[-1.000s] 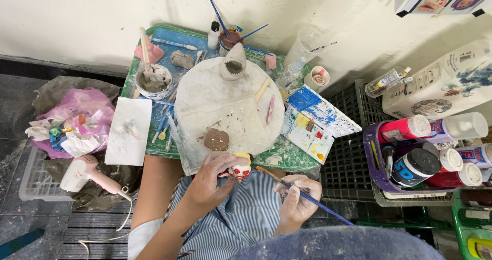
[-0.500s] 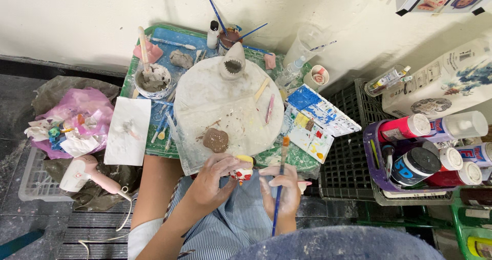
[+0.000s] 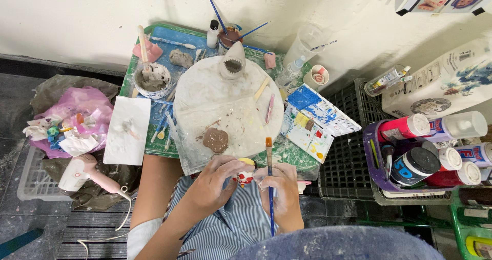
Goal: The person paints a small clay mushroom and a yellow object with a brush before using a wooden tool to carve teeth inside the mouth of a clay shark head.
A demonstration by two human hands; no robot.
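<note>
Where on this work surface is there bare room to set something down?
Mostly on the round board: the patch between the shark-mouth clay piece and the brown clay lump is open. The white sheet at the left is nearly bare. Crowded: the tray's back edge with brushes, and the paint palette.

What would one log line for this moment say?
left hand: holds small painted figure | right hand: holds blue paintbrush, bristles up | ahead: round white board, brown clay lump

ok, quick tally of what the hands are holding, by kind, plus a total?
Paintbrushes: 1, the blue-handled brush in the right hand, bristles pointing up.
Small painted figures: 1, a red, white and yellow piece gripped by the left hand, with the right hand's fingers against it too.
Total: 2
</note>
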